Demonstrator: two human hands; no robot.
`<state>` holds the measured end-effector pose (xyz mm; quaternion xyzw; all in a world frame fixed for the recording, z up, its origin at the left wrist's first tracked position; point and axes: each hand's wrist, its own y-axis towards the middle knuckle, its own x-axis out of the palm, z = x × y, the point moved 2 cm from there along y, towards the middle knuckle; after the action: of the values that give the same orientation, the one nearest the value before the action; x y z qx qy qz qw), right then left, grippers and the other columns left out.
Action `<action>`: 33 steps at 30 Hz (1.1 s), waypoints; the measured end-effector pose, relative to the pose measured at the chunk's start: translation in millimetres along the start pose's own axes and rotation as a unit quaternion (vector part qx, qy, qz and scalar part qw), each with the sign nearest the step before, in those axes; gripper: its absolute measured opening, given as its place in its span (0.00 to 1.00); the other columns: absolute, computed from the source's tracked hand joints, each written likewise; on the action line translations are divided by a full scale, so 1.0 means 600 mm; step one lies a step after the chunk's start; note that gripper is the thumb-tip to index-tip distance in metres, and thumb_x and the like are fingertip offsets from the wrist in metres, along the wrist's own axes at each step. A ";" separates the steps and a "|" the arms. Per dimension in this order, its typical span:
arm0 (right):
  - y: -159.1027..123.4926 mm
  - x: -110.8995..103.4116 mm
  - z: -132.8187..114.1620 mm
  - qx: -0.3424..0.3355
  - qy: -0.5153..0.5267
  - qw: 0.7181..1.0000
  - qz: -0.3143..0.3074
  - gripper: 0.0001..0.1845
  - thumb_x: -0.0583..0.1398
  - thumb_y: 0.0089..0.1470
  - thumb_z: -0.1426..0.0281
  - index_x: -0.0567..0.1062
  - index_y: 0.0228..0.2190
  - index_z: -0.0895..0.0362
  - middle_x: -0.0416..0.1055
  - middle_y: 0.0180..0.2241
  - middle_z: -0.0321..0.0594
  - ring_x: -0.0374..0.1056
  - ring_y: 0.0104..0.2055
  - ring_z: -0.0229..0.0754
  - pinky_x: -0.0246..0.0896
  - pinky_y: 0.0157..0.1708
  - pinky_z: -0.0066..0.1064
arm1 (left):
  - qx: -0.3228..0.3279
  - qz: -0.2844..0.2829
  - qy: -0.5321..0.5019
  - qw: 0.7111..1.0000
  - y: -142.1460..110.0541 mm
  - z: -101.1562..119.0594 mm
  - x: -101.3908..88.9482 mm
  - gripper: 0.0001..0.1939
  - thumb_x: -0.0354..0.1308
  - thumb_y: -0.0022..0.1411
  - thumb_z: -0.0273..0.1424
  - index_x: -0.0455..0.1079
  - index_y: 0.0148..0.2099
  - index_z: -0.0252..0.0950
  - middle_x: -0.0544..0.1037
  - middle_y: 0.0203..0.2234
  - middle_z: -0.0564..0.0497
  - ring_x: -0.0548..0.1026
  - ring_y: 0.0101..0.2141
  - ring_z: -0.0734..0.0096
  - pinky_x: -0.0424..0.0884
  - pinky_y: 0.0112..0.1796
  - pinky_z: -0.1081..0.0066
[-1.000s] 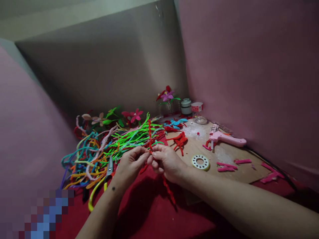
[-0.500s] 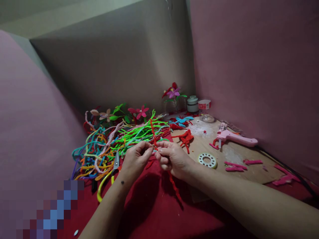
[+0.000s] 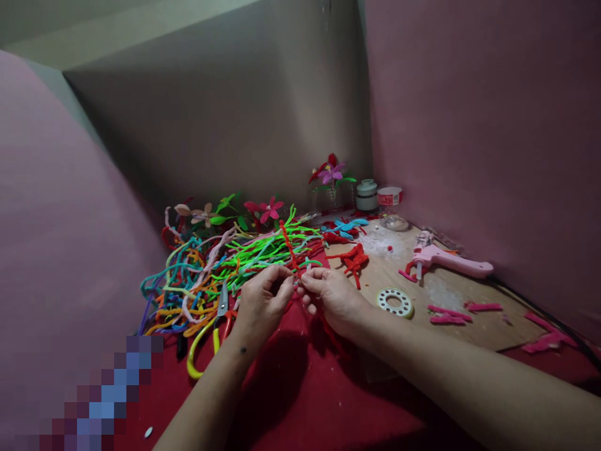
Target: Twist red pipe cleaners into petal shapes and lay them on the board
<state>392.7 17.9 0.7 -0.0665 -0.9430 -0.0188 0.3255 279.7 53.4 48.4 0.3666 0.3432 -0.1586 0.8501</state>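
Observation:
Fingertips nearly meeting, my left hand (image 3: 267,294) and my right hand (image 3: 335,295) pinch a red pipe cleaner (image 3: 288,247) in front of me. One twisted length of it stands up above the fingers. Another red length hangs below my right hand in shadow. The exact spot where the fingertips grip is small and partly hidden. Just left of my left wrist lie scissors (image 3: 222,307) with yellow and red handles. Behind the hands spreads a pile of bright green pipe cleaners (image 3: 256,254).
Mixed-colour pipe cleaners (image 3: 183,282) heap at the left. On the wooden board (image 3: 375,275) at right lie a tape roll (image 3: 395,303), red pieces (image 3: 354,258), pink strips (image 3: 449,316) and a pink glue gun (image 3: 453,260). Pipe-cleaner flowers (image 3: 331,173) and a jar (image 3: 367,195) stand behind.
Both hands still pinch the red pipe cleaner, with fingers slightly shifted. The length hanging below my right hand has swung closer under it. The whole view has shifted a little.

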 end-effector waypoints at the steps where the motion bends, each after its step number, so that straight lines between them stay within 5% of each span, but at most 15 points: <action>1: 0.001 -0.001 0.000 0.001 0.012 1.000 0.002 0.08 0.59 0.45 0.71 0.65 0.22 0.61 0.65 0.16 0.33 0.56 0.14 0.28 0.46 0.13 0.21 | -0.004 -0.006 -0.001 1.000 0.001 -0.003 0.001 0.08 0.50 0.56 0.30 0.67 0.28 0.34 0.70 0.20 0.55 0.65 0.21 0.79 0.59 0.24 0.79; 6: 0.003 -0.003 -0.012 0.076 0.133 0.988 -0.022 0.06 0.54 0.49 0.77 0.64 0.21 0.61 0.58 0.13 0.30 0.48 0.12 0.26 0.36 0.12 0.19 | -0.050 0.001 -0.001 0.999 0.012 -0.030 0.000 0.07 0.51 0.54 0.31 0.67 0.27 0.34 0.70 0.18 0.55 0.65 0.21 0.77 0.60 0.24 0.77; 9: 0.002 -0.002 -0.023 0.104 0.183 0.976 -0.059 0.06 0.51 0.51 0.79 0.64 0.23 0.62 0.58 0.13 0.31 0.47 0.12 0.26 0.34 0.12 0.19 | -0.118 -0.005 -0.101 0.988 0.018 -0.037 -0.005 0.06 0.53 0.51 0.30 0.66 0.25 0.34 0.70 0.18 0.54 0.65 0.19 0.77 0.61 0.21 0.77; 14: 0.001 -0.002 -0.023 0.109 0.185 0.973 -0.090 0.07 0.50 0.51 0.80 0.63 0.23 0.60 0.54 0.13 0.29 0.43 0.12 0.26 0.35 0.11 0.20 | -0.203 -0.068 -0.376 0.902 0.014 -0.025 -0.008 0.05 0.58 0.45 0.27 0.64 0.21 0.32 0.75 0.24 0.51 0.67 0.16 0.77 0.64 0.18 0.74; 18: 0.001 -0.002 -0.020 0.112 0.182 0.972 -0.100 0.09 0.49 0.54 0.78 0.63 0.24 0.61 0.55 0.12 0.29 0.43 0.11 0.26 0.36 0.11 0.19 | -0.235 -0.104 -0.449 0.856 0.009 -0.023 -0.002 0.06 0.60 0.42 0.25 0.64 0.21 0.32 0.75 0.22 0.49 0.68 0.15 0.76 0.60 0.12 0.76; 25: 0.001 -0.006 -0.023 0.115 0.138 0.981 -0.076 0.06 0.52 0.53 0.74 0.65 0.26 0.60 0.60 0.13 0.30 0.43 0.11 0.25 0.33 0.10 0.19 | -0.241 -0.132 -0.432 0.859 0.011 -0.015 -0.017 0.06 0.59 0.48 0.28 0.64 0.24 0.33 0.71 0.15 0.53 0.67 0.14 0.76 0.61 0.13 0.78; 28: 0.003 -0.011 -0.019 0.112 0.135 0.980 -0.093 0.05 0.53 0.52 0.74 0.65 0.25 0.60 0.60 0.13 0.30 0.40 0.11 0.25 0.32 0.10 0.19 | -0.234 -0.168 -0.376 0.881 -0.022 -0.003 -0.063 0.04 0.58 0.50 0.29 0.66 0.27 0.34 0.71 0.17 0.53 0.66 0.13 0.77 0.60 0.12 0.78; 32: 0.005 -0.012 -0.018 0.107 0.137 0.978 -0.113 0.04 0.55 0.50 0.74 0.65 0.24 0.60 0.58 0.13 0.29 0.39 0.12 0.25 0.33 0.11 0.19 | -0.300 -0.255 -0.286 0.874 -0.136 -0.014 -0.134 0.05 0.61 0.47 0.31 0.69 0.25 0.36 0.69 0.13 0.52 0.66 0.13 0.75 0.60 0.14 0.77; 33: 0.005 -0.011 -0.018 0.107 0.142 0.977 -0.114 0.03 0.55 0.50 0.74 0.66 0.25 0.60 0.58 0.13 0.29 0.39 0.12 0.25 0.33 0.11 0.19 | -0.332 -0.218 -0.268 0.878 -0.166 -0.024 -0.151 0.05 0.62 0.45 0.31 0.70 0.23 0.36 0.68 0.12 0.53 0.64 0.11 0.77 0.57 0.13 0.79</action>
<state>405.1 19.2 5.2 0.0804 -0.8849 0.0361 0.4573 156.5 -2.5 53.3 -0.0782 0.2057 -0.3086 0.9254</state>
